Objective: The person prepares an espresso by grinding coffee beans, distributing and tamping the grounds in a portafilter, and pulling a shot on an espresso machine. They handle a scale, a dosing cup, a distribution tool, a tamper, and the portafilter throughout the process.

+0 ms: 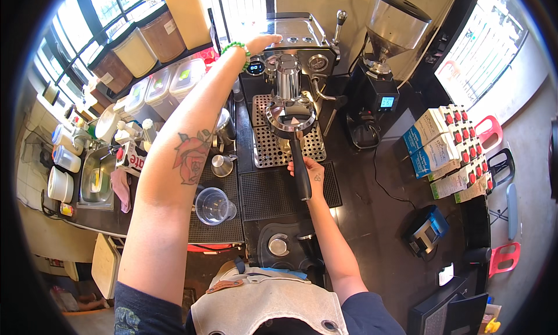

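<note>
My left hand (261,42) reaches up to the top front edge of an espresso machine (287,23), a fingertip on or beside one of its round buttons. A portafilter with a black handle (301,169) sits at the group head (288,71), pointing towards me. Below the handle is my right hand (311,171), over the front of the perforated drip tray (314,149); what its partly hidden fingers hold beneath the portafilter cannot be told. A steam wand (322,90) hangs at the machine's right.
Left are a clear plastic cup (214,206), a small steel pitcher (222,165) and a sink (96,178). A coffee grinder (377,77), several cartons (457,147) and a card terminal (426,230) stand right. A tamper (278,245) rests on a black mat near me.
</note>
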`<action>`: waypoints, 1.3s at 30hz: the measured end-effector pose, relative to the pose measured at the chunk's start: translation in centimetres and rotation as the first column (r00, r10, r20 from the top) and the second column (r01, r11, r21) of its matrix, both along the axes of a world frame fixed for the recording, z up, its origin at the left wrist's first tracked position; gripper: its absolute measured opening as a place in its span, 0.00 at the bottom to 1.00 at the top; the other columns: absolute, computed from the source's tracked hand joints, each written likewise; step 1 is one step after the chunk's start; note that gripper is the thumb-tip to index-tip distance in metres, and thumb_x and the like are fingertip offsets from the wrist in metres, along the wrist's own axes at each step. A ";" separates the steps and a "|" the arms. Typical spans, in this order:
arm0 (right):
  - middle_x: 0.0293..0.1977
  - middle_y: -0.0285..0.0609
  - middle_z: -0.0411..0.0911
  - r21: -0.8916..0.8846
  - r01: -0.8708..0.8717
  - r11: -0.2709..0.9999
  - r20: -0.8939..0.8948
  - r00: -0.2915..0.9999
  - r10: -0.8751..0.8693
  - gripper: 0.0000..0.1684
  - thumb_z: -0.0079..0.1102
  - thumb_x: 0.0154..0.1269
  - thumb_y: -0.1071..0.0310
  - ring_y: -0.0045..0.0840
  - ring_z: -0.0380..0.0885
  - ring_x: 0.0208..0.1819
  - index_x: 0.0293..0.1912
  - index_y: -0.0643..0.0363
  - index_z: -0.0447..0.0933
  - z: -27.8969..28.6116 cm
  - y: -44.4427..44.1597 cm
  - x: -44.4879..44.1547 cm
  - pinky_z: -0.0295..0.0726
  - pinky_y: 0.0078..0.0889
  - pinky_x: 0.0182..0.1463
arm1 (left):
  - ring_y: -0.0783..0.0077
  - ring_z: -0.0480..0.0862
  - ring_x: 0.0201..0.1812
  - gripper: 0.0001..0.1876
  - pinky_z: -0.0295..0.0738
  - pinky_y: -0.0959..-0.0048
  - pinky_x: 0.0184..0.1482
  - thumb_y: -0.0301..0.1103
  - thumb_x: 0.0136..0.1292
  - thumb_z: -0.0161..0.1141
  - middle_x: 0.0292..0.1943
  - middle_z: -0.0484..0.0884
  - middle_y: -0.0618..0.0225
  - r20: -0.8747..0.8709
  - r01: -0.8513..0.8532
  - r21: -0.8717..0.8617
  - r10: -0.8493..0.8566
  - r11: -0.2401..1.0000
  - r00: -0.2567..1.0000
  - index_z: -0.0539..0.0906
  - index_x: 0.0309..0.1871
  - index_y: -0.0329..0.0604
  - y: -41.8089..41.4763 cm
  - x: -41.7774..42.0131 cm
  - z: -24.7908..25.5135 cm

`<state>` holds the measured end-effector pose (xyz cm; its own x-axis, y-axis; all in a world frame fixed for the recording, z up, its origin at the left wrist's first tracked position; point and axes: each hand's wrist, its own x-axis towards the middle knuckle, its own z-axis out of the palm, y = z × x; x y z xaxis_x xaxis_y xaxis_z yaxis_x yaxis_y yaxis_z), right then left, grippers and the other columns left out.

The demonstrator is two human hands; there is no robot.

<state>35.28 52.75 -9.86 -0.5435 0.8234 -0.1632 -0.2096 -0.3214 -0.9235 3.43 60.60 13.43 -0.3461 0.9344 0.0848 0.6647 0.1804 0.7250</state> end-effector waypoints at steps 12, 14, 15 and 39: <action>0.31 0.42 0.83 0.043 0.019 0.999 0.068 0.997 -0.022 0.08 0.61 0.67 0.72 0.20 0.83 0.31 0.43 0.68 0.79 0.6 0.0 0.1 0.82 0.16 0.33 | 0.68 0.77 0.54 0.26 0.69 0.67 0.58 0.60 0.67 0.54 0.54 0.82 0.62 0.003 0.061 0.036 -0.062 0.997 0.998 0.87 0.47 0.46 -0.5 0.5 0.5; 0.30 0.39 0.81 0.152 0.090 0.984 0.115 0.987 -0.108 0.10 0.62 0.67 0.68 0.17 0.80 0.29 0.43 0.66 0.79 1.2 -0.2 0.8 0.78 0.17 0.32 | 0.68 0.77 0.55 0.26 0.69 0.67 0.59 0.60 0.67 0.54 0.55 0.82 0.61 -0.005 0.061 0.046 -0.061 0.997 0.998 0.87 0.48 0.45 -0.4 0.3 0.2; 0.29 0.37 0.80 0.208 0.120 0.971 0.137 0.979 -0.150 0.11 0.62 0.68 0.67 0.16 0.78 0.28 0.43 0.66 0.79 2.0 -0.4 1.2 0.76 0.17 0.31 | 0.68 0.76 0.55 0.26 0.68 0.67 0.59 0.59 0.67 0.54 0.55 0.82 0.61 0.000 0.056 0.051 -0.056 0.997 0.998 0.87 0.48 0.45 -0.5 0.1 0.0; 0.13 0.28 0.63 0.642 0.251 0.725 0.291 0.795 -0.533 0.20 0.54 0.73 0.62 0.10 0.60 0.18 0.26 0.63 0.77 -3.6 2.1 11.4 0.57 0.21 0.22 | 0.65 0.73 0.58 0.28 0.61 0.64 0.64 0.61 0.67 0.52 0.56 0.80 0.59 -0.060 0.132 -0.003 -0.132 0.991 0.989 0.85 0.44 0.43 0.8 -0.6 0.2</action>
<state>46.68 54.83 -13.48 -0.1350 0.9577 0.2543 0.2634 0.2821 -0.9225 2.87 61.38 13.62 -0.2138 0.9715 0.1023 0.7246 0.0876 0.6836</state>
